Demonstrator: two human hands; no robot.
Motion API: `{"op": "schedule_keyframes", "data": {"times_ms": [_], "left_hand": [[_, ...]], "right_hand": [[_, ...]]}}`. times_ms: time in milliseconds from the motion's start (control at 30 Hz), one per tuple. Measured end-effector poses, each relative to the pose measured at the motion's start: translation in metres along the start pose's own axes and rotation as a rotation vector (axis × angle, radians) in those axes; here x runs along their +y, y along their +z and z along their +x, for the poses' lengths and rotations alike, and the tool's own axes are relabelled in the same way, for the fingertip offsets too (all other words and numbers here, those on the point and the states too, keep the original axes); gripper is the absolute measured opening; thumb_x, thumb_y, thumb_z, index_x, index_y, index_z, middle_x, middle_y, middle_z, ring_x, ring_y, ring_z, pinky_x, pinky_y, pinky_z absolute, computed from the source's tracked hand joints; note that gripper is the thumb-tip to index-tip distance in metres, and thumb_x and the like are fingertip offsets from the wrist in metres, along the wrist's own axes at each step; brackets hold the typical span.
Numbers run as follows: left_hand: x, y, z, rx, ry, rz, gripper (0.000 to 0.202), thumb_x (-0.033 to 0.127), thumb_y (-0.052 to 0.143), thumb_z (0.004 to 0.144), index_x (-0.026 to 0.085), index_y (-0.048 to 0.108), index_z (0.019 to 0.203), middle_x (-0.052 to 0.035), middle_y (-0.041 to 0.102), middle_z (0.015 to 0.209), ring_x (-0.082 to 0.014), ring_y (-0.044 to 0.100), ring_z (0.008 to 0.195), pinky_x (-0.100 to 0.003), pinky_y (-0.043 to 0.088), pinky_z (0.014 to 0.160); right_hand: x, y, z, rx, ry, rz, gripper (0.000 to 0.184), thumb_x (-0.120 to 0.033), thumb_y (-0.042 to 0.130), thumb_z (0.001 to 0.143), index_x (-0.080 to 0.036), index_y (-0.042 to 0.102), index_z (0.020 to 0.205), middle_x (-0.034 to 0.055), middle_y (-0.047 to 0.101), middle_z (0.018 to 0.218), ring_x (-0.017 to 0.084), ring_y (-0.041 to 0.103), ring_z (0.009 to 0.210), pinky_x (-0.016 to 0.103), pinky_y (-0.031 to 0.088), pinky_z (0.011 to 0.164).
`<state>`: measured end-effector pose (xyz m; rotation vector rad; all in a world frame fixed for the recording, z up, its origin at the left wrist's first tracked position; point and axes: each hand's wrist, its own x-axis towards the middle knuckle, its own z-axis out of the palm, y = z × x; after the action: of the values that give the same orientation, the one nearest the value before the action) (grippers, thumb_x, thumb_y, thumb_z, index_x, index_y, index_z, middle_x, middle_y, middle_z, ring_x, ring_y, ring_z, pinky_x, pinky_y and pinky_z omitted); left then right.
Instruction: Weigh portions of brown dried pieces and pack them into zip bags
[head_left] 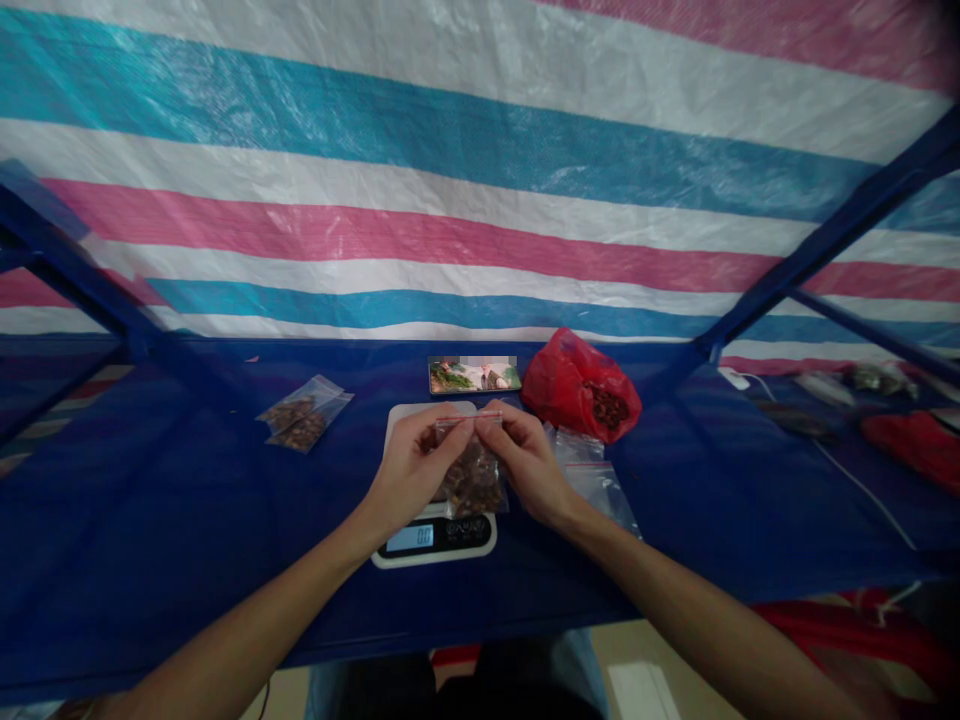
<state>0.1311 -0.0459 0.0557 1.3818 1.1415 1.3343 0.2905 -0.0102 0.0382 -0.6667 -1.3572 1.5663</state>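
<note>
My left hand (409,470) and my right hand (525,462) pinch the top edge of a clear zip bag (472,480) from either side. The bag holds brown, chunky dried pieces and hangs over a white digital kitchen scale (435,537). The scale's lit display reads about 0.0. My hands and the bag hide most of its platform, and I cannot tell whether the bag rests on it. Under my right wrist lie loose clear plastic bags (592,478).
Two small filled zip bags (304,417) lie on the blue cloth table (150,500) to the left. A red plastic bag (577,388) of brown pieces and a phone (474,375) playing a picture sit behind the scale. A striped tarpaulin (450,200) hangs behind.
</note>
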Motion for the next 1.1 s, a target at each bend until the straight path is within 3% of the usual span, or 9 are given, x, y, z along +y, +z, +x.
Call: {"op": "schedule_keyframes", "data": {"times_ms": [200, 333, 467, 567, 700, 833, 1100], "left_hand": [[0.001, 0.002, -0.002, -0.041, -0.061, -0.066, 0.037, 0.051, 0.071, 0.089, 0.019, 0.064, 0.073, 0.0029, 0.053, 0.065, -0.0123, 0.049, 0.057, -0.023, 0.039, 0.052], [0.008, -0.001, 0.0, -0.129, -0.007, 0.044, 0.036, 0.046, 0.073, 0.089, 0.019, 0.061, 0.068, 0.0036, 0.051, 0.062, -0.0113, 0.046, 0.055, -0.022, 0.035, 0.05], [0.014, -0.01, 0.001, -0.167, 0.059, 0.139, 0.031, 0.04, 0.069, 0.094, 0.017, 0.068, 0.073, 0.002, 0.058, 0.066, -0.0117, 0.052, 0.061, -0.021, 0.04, 0.055], [0.012, -0.014, 0.0, -0.128, 0.091, 0.133, 0.029, 0.039, 0.07, 0.095, 0.017, 0.072, 0.076, 0.0018, 0.062, 0.068, -0.011, 0.053, 0.06, -0.021, 0.04, 0.055], [0.005, -0.013, 0.0, -0.047, 0.129, 0.104, 0.03, 0.041, 0.074, 0.092, 0.018, 0.074, 0.073, 0.0019, 0.063, 0.066, -0.0107, 0.054, 0.06, -0.021, 0.039, 0.054], [0.001, -0.012, 0.002, 0.085, 0.163, 0.054, 0.031, 0.044, 0.071, 0.094, 0.018, 0.076, 0.078, 0.0016, 0.065, 0.069, -0.0103, 0.054, 0.06, -0.02, 0.04, 0.055], [0.005, -0.007, -0.001, 0.034, 0.203, 0.172, 0.019, 0.036, 0.074, 0.092, 0.019, 0.072, 0.083, -0.0004, 0.067, 0.077, -0.0146, 0.063, 0.071, -0.024, 0.048, 0.066]], "right_hand": [[0.001, 0.001, -0.003, 0.025, 0.001, -0.005, 0.035, -0.045, 0.074, 0.092, -0.02, 0.059, 0.072, -0.0038, 0.049, 0.068, 0.012, 0.041, 0.062, 0.025, 0.034, 0.058], [-0.004, -0.002, -0.003, -0.061, 0.044, -0.041, 0.039, -0.05, 0.07, 0.095, -0.02, 0.058, 0.074, -0.0035, 0.051, 0.066, 0.012, 0.042, 0.06, 0.025, 0.032, 0.056], [-0.017, -0.005, 0.002, -0.127, -0.051, -0.159, 0.042, -0.053, 0.071, 0.094, -0.018, 0.06, 0.074, -0.0034, 0.05, 0.066, 0.011, 0.042, 0.06, 0.025, 0.033, 0.055], [-0.025, -0.008, 0.004, -0.14, -0.105, -0.219, 0.042, -0.054, 0.074, 0.092, -0.018, 0.062, 0.074, -0.0042, 0.051, 0.061, 0.01, 0.042, 0.054, 0.024, 0.034, 0.052], [-0.029, -0.011, 0.004, -0.125, -0.054, -0.182, 0.041, -0.055, 0.078, 0.087, -0.02, 0.063, 0.075, -0.0041, 0.056, 0.058, 0.011, 0.049, 0.046, 0.025, 0.039, 0.046], [-0.032, -0.011, 0.003, -0.078, -0.06, -0.133, 0.04, -0.053, 0.081, 0.085, -0.019, 0.063, 0.072, -0.0022, 0.062, 0.06, 0.012, 0.054, 0.051, 0.025, 0.044, 0.052], [-0.025, -0.006, 0.001, -0.099, -0.048, -0.192, 0.037, -0.053, 0.074, 0.091, -0.018, 0.069, 0.082, -0.002, 0.061, 0.068, 0.011, 0.053, 0.058, 0.024, 0.043, 0.055]]}}
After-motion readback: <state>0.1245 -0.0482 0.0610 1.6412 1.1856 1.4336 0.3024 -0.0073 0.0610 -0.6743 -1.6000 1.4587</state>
